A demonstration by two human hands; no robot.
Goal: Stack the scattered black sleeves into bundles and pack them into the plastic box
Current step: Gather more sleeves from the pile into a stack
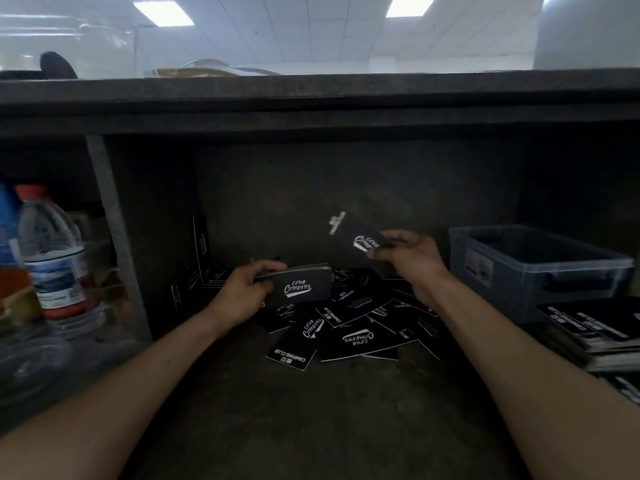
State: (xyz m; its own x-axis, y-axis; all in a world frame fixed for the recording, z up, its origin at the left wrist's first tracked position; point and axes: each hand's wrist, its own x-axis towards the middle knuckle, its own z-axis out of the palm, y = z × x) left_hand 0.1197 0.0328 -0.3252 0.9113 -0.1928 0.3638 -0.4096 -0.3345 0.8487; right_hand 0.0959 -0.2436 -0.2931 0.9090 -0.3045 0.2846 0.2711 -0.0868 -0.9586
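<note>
Spillage is looming as the main risk, since the plastic box (pixel 502 289) is waiting at the right edge of the frame, well apart from the scattered black sleeves (pixel 349 336) lying at lower centre. The left hand (pixel 242 289) is clutching a bundle (pixel 301 285) by one end at mid-frame, where a slackening grip could be letting it fan out, while the right hand (pixel 412 258) is pinching a single sleeve (pixel 356 233) by its corner, likely landing askew.

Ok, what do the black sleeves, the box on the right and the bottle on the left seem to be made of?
Black sleeves: probably thin card or coated paper, matte with white print; they lie flat with thin stacked edges. Plastic box: translucent grey-blue plastic, slightly glossy; its inside shows through the wall. Bottle: clear plastic, red cap, printed label.
</note>
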